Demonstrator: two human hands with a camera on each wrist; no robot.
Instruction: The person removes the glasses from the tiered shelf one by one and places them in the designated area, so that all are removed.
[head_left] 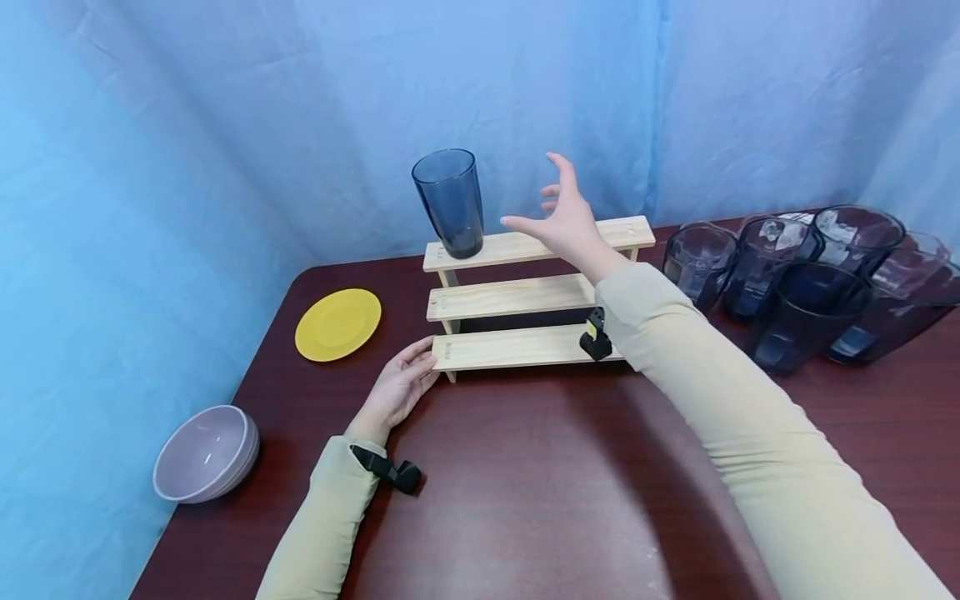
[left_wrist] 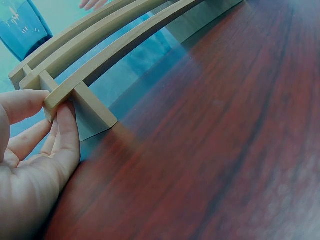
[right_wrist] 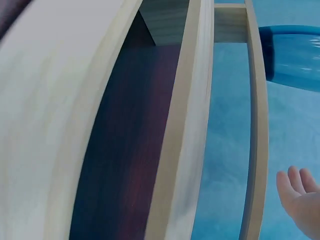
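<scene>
A three-step wooden rack (head_left: 517,298) stands on the table. On its top step, at the left end, a blue drinking glass (head_left: 453,204) stands upright. My left hand (head_left: 397,387) pinches the left end of the lowest step; in the left wrist view the thumb lies on top and the fingers (left_wrist: 67,125) underneath. My right hand (head_left: 566,217) is over the top step, to the right of the glass and apart from it, thumb and fingers spread with nothing between them. In the right wrist view the fingers (right_wrist: 295,185) show beyond the top step.
Several dark glasses (head_left: 806,312) stand grouped at the right of the table. A yellow plate (head_left: 339,325) lies left of the rack, and stacked pale bowls (head_left: 202,454) sit near the left edge. Blue curtain (head_left: 360,125) hangs behind the table.
</scene>
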